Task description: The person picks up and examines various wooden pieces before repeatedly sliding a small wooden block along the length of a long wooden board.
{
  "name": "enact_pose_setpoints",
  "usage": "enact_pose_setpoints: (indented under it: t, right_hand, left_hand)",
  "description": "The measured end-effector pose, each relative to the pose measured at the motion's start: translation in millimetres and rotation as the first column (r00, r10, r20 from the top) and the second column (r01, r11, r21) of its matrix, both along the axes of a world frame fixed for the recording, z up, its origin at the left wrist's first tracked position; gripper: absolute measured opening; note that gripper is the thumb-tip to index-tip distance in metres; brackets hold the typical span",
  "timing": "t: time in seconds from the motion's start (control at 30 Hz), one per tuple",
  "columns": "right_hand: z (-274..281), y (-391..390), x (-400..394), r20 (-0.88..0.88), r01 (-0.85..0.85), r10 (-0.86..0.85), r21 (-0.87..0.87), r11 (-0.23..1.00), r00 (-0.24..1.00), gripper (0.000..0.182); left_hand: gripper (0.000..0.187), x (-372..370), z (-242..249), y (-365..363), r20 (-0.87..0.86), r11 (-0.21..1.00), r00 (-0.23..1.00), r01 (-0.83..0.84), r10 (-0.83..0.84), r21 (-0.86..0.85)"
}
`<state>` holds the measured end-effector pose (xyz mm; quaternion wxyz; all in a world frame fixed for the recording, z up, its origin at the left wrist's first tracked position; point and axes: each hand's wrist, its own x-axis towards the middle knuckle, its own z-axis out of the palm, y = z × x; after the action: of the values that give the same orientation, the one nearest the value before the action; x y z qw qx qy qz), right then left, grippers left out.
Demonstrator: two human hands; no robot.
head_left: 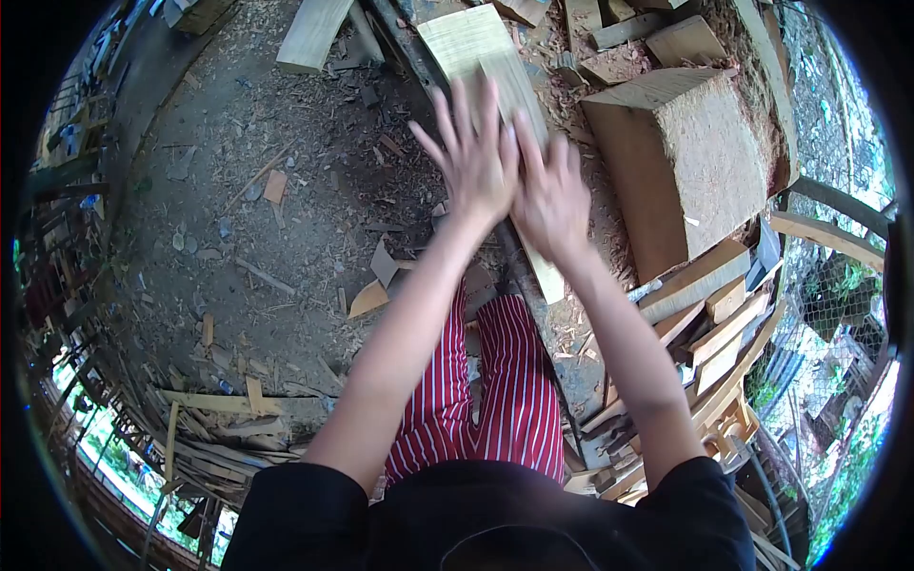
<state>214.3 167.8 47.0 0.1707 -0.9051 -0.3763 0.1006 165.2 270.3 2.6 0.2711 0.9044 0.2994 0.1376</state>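
Two hands over a board, upper centre of the frame.

The board (468,40) slants from upper centre down to the middle, lying along a dark edge. The left hand (476,171) is open, fingers spread and blurred, near the board's left side; the right hand (552,198) lies over the board just beside it — fingers also extended, thumb side toward the left hand. Neither is closed round anything; whether the palms touch the wood, I cannot tell. A big block (709,162) sits at upper right, with wood pieces (693,283) below it — and shavings (381,147) litter the ground (219,124).
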Motion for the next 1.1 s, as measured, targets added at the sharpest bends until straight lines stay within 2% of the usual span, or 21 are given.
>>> enact_pose_setpoints:
  t: [0.13, 0.2, 0.27, 0.3, 0.37, 0.4, 0.5, 0.57, 0.67, 0.73, 0.9, 1.03, 1.1]
  right_hand:
    - [-15, 69, 52, 0.121, -0.044, 0.028, 0.135, 0.99, 0.992, 0.059]
    - [-18, 85, 63, 0.198, -0.054, 0.02, 0.169, 0.984, 0.98, 0.058]
    - [-16, 80, 52, 0.204, -0.048, 0.008, 0.192, 0.98, 0.979, 0.058]
    - [-16, 73, 45, 0.194, -0.019, -0.023, 0.211, 0.977, 0.981, 0.059]
    - [-4, 41, 17, 0.071, -0.013, 0.005, 0.112, 0.994, 0.997, 0.064]
    - [0, 22, 1, 0.048, -0.013, 0.011, 0.032, 0.999, 0.999, 0.063]
    - [8, -42, -44, -0.041, -0.057, 0.056, -0.014, 0.998, 0.998, 0.066]
    - [8, -75, -67, -0.09, -0.047, 0.042, -0.054, 0.997, 0.995, 0.062]
    - [6, -89, -72, -0.035, -0.082, 0.08, -0.062, 0.995, 0.996, 0.062]
    - [10, -75, -63, -0.1, -0.09, 0.082, -0.078, 0.993, 0.992, 0.063]
    - [2, 22, 2, 0.045, -0.115, 0.116, -0.027, 0.993, 0.992, 0.064]
    - [-11, 89, 51, 0.232, -0.154, 0.118, 0.144, 0.978, 0.966, 0.061]
    - [-14, 114, 69, 0.213, -0.131, 0.1, 0.137, 0.982, 0.972, 0.059]
  left_hand:
    - [0.06, 54, -12, 76, 0.082, 0.993, 0.995, -0.058, 0.05, 0.101]
    - [0.06, 57, -13, 87, 0.099, 0.99, 0.993, -0.077, 0.065, 0.121]
    - [0.059, 59, -11, 86, 0.064, 0.992, 0.995, -0.083, 0.077, 0.093]
    - [0.059, 51, -10, 76, 0.038, 0.991, 0.996, -0.08, 0.076, 0.108]
    - [0.06, 19, -4, 41, 0.008, 0.995, 0.998, -0.061, 0.061, 0.083]
    - [0.06, 0, 1, 20, -0.016, 0.997, 0.998, -0.056, 0.056, 0.047]
    - [0.06, -51, 11, -48, -0.106, 0.995, 0.993, -0.059, 0.051, -0.078]
    - [0.059, -75, 14, -82, -0.106, 0.983, 0.994, -0.052, 0.033, -0.177]
    - [0.058, -86, 6, -101, -0.104, 0.978, 0.995, -0.031, 0.01, -0.207]
    - [0.058, -72, 8, -83, -0.083, 0.976, 0.996, -0.05, 0.032, -0.214]
    - [0.057, -6, 0, 10, 0.008, 0.986, 0.989, -0.146, 0.147, -0.075]
    - [0.056, 46, -15, 83, 0.066, 0.983, 0.981, -0.182, 0.18, 0.026]
    - [0.057, 67, -19, 110, 0.091, 0.981, 0.978, -0.193, 0.19, 0.029]
